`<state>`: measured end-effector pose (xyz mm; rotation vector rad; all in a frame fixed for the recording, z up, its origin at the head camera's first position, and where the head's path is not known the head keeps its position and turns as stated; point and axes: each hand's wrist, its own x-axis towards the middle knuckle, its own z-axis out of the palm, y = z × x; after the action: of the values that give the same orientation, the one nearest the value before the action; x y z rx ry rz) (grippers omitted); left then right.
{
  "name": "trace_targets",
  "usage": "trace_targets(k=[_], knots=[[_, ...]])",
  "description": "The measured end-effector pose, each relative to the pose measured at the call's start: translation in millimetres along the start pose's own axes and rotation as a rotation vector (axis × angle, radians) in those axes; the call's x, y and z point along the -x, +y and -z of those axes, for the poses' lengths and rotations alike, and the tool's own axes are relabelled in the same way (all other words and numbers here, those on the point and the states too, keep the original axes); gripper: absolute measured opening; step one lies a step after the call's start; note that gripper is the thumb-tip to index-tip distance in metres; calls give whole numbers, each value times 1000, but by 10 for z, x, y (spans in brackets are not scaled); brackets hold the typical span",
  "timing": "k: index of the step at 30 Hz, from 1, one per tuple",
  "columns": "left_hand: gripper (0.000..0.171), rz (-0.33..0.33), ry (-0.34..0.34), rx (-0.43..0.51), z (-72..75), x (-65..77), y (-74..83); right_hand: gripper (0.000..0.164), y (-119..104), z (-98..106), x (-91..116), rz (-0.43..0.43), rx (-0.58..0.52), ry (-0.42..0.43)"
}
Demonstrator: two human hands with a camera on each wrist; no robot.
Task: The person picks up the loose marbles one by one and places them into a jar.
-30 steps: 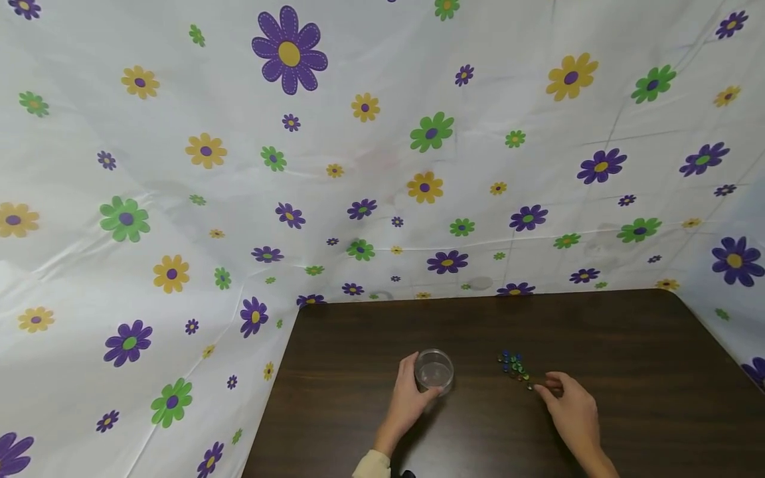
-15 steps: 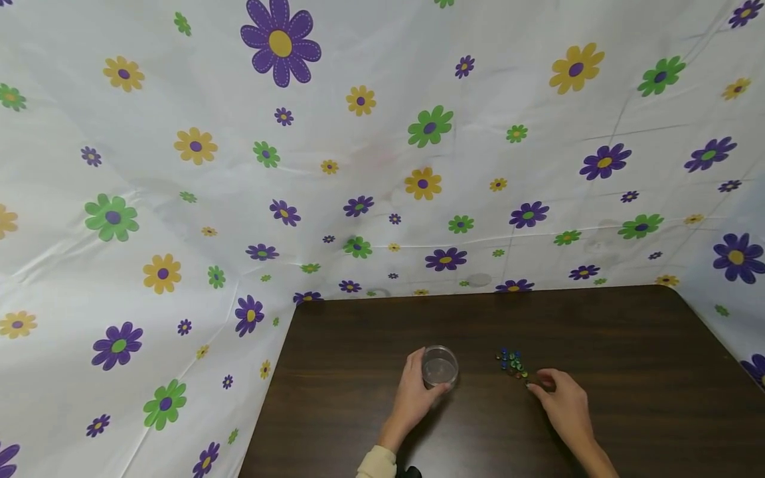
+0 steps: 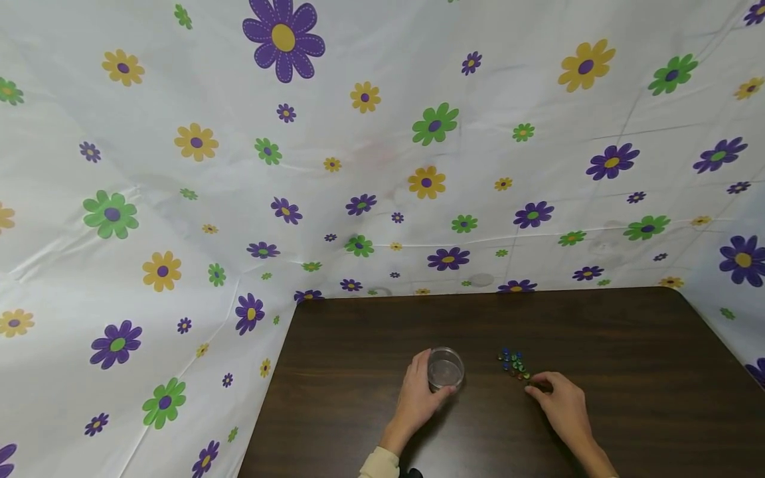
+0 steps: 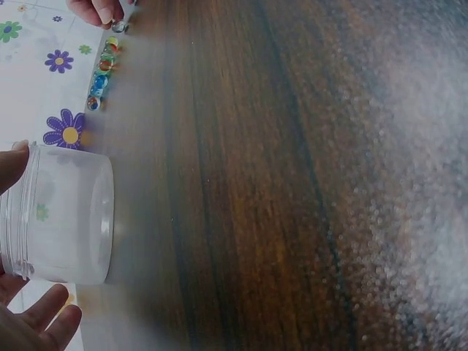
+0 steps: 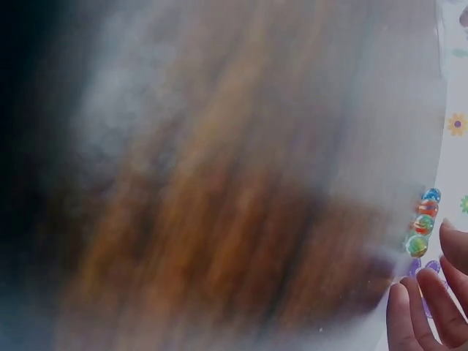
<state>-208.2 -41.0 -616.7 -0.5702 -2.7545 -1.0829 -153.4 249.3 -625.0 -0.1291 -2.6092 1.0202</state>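
Observation:
A clear, screw-necked jar point(image 4: 77, 216) stands upright on the brown table, with no lid on it. My left hand point(image 3: 416, 397) grips it from the left, thumb at the near side and fingers round the far side. To the right lies a cluster of glass marbles point(image 3: 512, 362), blue, green and amber. My right hand point(image 3: 562, 401) is at the near end of this cluster, thumb and forefinger brought together on a clear marble point(image 4: 119, 27) low at the table. In the right wrist view that marble is hidden, while several coloured marbles point(image 5: 422, 225) show beside the fingertips.
The dark wood-grain table point(image 3: 645, 372) extends past both hands. A white sheet with purple, green and yellow flowers point(image 3: 370, 146) hangs along its back and sides. A small black object point(image 3: 414, 473) shows at the bottom edge beside the left sleeve.
My left hand and the jar have shifted slightly right, towards the marbles. The right hand has moved a little left, and its thumb and forefinger have drawn together at the nearest marble.

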Motion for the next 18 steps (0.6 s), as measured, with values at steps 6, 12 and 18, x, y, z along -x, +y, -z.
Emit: trace_targets(k=[6,12,18], knots=[[83,1,-6,1,-2,0,1,23,-5,-18,-18,17,17,21],[83,-3,-8,-1,-21,-2,-14,21,-18,-24,-27,3,16,7],[83,-8,-9,-22,-33,-1,-22,21,-13,-27,-41,-10,26,-15]])
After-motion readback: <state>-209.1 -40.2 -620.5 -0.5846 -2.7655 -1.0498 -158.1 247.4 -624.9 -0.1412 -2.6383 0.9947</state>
